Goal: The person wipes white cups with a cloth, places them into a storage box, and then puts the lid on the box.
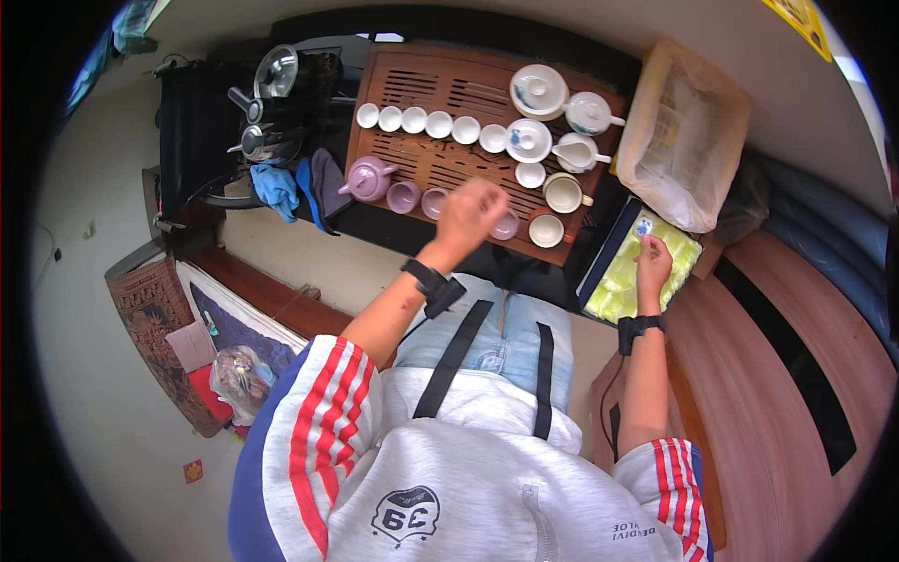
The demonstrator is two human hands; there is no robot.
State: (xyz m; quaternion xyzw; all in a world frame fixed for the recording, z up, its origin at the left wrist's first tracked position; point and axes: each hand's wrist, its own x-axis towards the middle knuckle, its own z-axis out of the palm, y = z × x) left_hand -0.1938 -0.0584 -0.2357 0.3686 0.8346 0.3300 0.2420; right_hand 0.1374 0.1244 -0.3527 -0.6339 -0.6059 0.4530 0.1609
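My left hand (473, 215) is over the front edge of a slatted wooden tea tray (403, 66), its fingers curled and slightly blurred; what they hold, if anything, is hidden. Beside it on the tray are a pink cup (434, 203) on the left and another pink cup (506, 226) on the right. Further left stand one more pink cup (404, 197) and a pink teapot (369, 178). My right hand (655, 266) pinches a small white piece with a blue pattern (643, 227) above a box lined with yellow-green satin (623, 281).
Several small white cups (438, 124) line the tray's middle. Lidded white teaware (539, 91), a pitcher (576, 153) and a cream cup (564, 193) stand at its right. A bag-lined bin (679, 140) is beyond the box; a kettle (267, 140) and blue cloth (274, 190) lie left.
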